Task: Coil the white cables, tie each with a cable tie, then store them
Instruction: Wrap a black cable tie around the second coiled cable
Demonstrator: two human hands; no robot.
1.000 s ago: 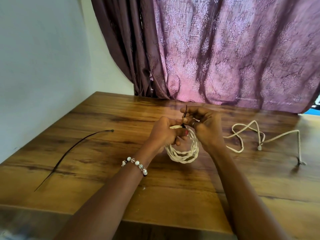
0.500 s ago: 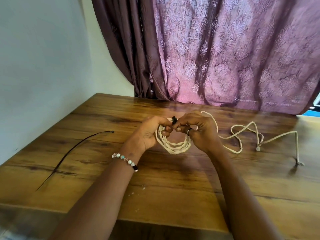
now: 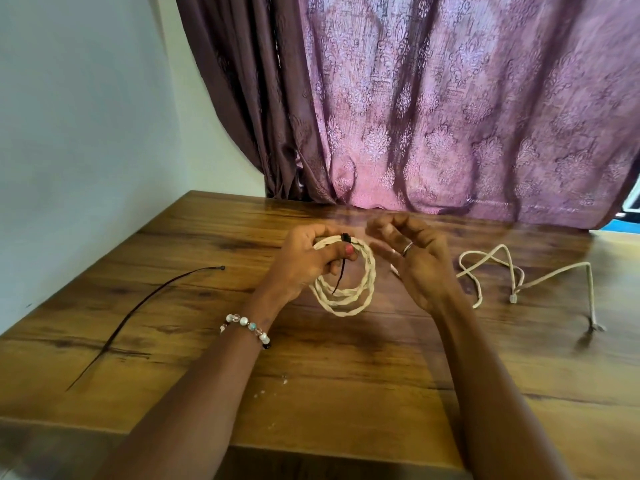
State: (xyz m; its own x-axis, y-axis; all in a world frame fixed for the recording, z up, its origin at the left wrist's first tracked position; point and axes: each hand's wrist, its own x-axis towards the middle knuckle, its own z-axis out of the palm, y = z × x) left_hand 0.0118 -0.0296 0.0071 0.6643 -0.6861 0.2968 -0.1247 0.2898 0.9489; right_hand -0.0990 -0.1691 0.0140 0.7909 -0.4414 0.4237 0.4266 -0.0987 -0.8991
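The left hand (image 3: 304, 261) grips the tied coil (image 3: 346, 282) above the table (image 3: 173, 341), while the right hand (image 3: 412, 258) (fingers loose, holding nothing) hovers nearer the uncoiled cable (image 3: 512, 275) sprawled to its right

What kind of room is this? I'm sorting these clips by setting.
Probably a room in a home, not a workshop: a wooden table pushed against a plain pale wall, and a patterned purple curtain hanging behind it. Only cables and ties lie on it.
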